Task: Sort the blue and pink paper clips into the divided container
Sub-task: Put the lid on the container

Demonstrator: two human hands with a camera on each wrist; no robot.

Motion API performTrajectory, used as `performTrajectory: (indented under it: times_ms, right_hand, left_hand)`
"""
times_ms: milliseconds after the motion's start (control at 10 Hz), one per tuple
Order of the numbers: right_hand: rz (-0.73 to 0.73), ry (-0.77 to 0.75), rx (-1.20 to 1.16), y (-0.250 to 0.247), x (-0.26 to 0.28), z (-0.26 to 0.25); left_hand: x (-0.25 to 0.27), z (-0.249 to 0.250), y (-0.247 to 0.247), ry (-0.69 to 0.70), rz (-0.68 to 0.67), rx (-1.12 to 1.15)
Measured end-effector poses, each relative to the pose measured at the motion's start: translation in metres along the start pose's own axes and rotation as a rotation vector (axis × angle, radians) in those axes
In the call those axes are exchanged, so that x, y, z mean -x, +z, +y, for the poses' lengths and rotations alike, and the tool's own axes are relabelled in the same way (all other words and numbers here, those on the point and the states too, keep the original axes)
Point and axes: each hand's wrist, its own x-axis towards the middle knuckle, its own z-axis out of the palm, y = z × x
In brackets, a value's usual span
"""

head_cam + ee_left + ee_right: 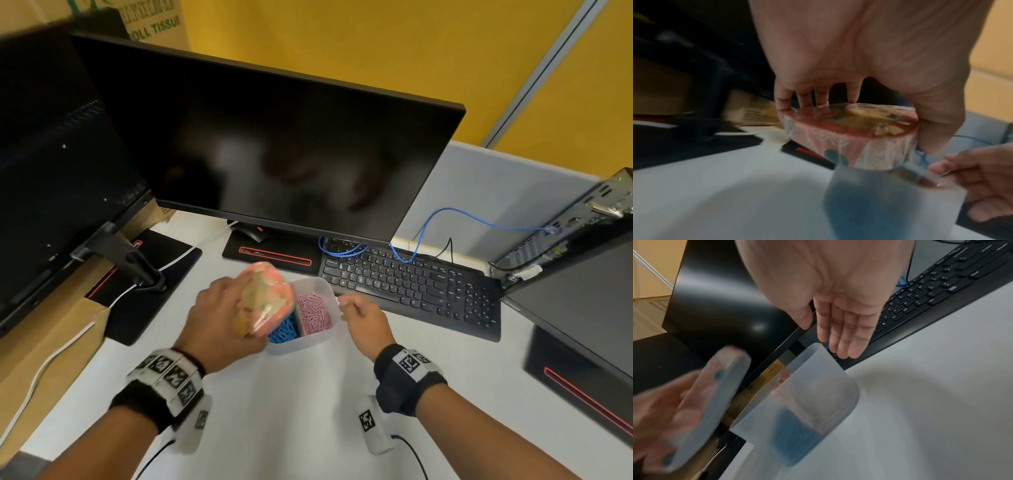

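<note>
A translucent divided container [320,285] stands on the white desk in front of me. Its right compartment holds pink paper clips [313,313] and its left compartment blue paper clips [284,331]. My left hand [221,317] grips a pink patterned lid [265,298], tilted above the container's left half and covering part of the blue clips. The left wrist view shows that lid [851,129] pinched between fingers and thumb above the container [869,203]. My right hand [359,313] hovers at the container's right rim, and the right wrist view shows its fingers [840,337] straight and empty beside the container [818,386].
A black keyboard [411,287] lies just behind and right of the container. A wide monitor [274,154] stands behind it, a second monitor [51,171] at the left, a computer tower [582,240] at the right. A blue cable [445,219] crosses the keyboard's back.
</note>
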Motion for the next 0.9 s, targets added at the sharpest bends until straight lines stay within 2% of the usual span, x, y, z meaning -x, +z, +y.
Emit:
performTrajectory:
  times_ms: [100, 200, 300, 500, 900]
  right_hand:
    - [-0.018, 0.051, -0.054, 0.001, 0.002, 0.000]
    - [-0.020, 0.068, -0.090, 0.002, 0.003, 0.001]
    - [-0.035, 0.059, -0.095, 0.001, 0.004, 0.005]
    - [-0.049, -0.025, -0.046, -0.003, 0.009, 0.003]
    - [-0.057, 0.031, -0.119, -0.001, 0.006, 0.004]
  left_hand:
    - [-0.023, 0.035, 0.004, 0.123, -0.130, -0.100]
    - [-0.037, 0.054, 0.014, 0.176, -0.247, -0.229]
    - [-0.043, 0.060, 0.022, 0.183, -0.293, -0.311]
    - [-0.047, 0.059, 0.028, 0.190, -0.307, -0.360]
    - [-0.044, 0.056, 0.030, 0.212, -0.282, -0.342]
